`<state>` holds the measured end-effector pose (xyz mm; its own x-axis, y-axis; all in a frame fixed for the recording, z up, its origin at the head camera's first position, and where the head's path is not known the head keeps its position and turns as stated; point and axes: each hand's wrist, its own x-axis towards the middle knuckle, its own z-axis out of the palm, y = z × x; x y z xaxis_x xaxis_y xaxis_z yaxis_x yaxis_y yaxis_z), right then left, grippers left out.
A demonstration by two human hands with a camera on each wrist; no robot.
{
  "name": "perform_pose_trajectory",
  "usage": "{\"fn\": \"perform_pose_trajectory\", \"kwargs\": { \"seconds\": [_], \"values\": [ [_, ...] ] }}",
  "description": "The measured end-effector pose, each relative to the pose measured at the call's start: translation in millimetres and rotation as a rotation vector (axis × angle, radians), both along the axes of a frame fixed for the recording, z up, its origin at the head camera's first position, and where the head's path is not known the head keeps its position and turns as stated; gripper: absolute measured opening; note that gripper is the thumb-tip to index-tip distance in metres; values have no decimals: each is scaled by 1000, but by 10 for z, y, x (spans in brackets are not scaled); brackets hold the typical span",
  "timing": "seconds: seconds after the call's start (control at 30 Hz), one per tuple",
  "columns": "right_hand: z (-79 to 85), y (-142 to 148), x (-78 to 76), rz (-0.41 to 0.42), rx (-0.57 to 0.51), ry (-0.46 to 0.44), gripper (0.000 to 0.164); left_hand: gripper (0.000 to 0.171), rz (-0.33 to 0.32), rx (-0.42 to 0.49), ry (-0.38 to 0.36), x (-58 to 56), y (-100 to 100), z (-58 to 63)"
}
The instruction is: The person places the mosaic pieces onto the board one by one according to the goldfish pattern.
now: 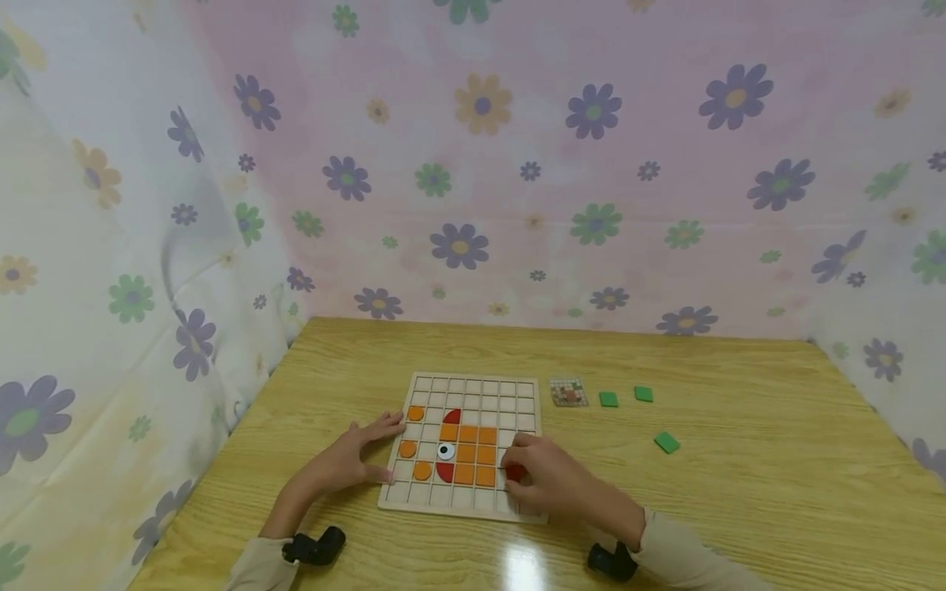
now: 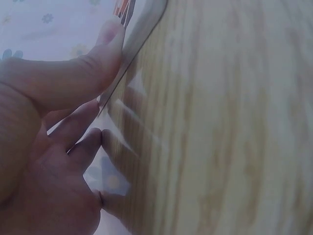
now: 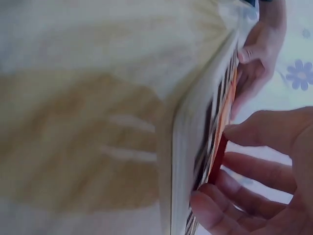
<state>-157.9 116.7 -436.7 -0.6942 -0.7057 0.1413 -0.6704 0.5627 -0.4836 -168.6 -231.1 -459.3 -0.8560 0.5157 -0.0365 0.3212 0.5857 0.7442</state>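
Note:
A wooden grid board (image 1: 436,497) lies on the table, with orange square tiles (image 1: 466,454), orange round tiles (image 1: 422,470), red quarter-round tiles (image 1: 445,473) and a white eye tile (image 1: 446,451) in its cells. At the board's left edge rests my left hand (image 1: 343,460), thumb and fingers spread along the frame. Over the right side of the board, my right hand (image 1: 554,478) pinches a red tile (image 3: 218,159) between thumb and fingers. In the right wrist view that tile is right at the grid surface, partly covered by fingertips.
Right of the board lie a small picture card (image 1: 568,392) with a grid pattern and three green square tiles (image 1: 667,442). Flowered cloth (image 1: 480,164) hangs behind and at both sides of the wooden table (image 1: 739,492). Each wrist wears a black device (image 1: 316,547).

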Motion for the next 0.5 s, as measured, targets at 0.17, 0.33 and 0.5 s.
{"fn": "perform_pose_trajectory", "kwargs": {
  "seconds": [0.17, 0.33, 0.5],
  "values": [
    [-70, -82, 18, -3, -4, 24, 5, 77, 7, -7, -4, 2, -10, 1],
    [-67, -79, 33, -1, -21, 11, 6, 78, 15, -26, 0, 14, 1, 5],
    [-59, -67, 26, -17, -32, -17, 11, 77, 20, -34, 0, 9, 8, 8]
  ]
}}
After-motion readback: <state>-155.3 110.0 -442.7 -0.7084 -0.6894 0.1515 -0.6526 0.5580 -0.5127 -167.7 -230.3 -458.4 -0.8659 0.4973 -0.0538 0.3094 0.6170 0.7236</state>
